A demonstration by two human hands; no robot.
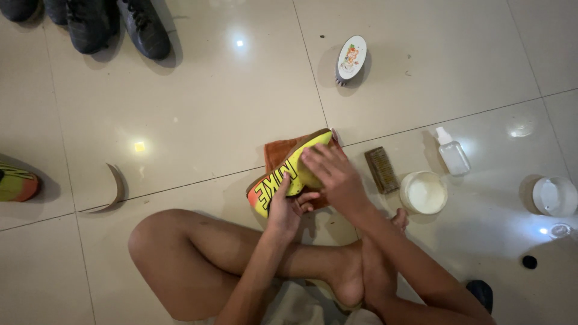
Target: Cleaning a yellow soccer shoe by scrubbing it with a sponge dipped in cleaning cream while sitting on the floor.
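Observation:
I sit cross-legged on a tiled floor. My left hand (283,207) grips a yellow and orange sports shoe (283,174) by its heel end, sole side tilted up. Over the shoe's toe half lies my right hand (330,174), palm down, fingers pressed onto it. An orange-brown cloth (278,151) lies under and behind the shoe. Whether the right hand has anything beneath its palm is hidden.
An open tub of white cream (424,192), a small brown brush block (382,170), a clear spray bottle (453,154) and a white lid (554,195) lie to the right. An oval brush (351,59) is farther off. Dark shoes (114,24) stand top left; a matching shoe (18,183) is at the left edge.

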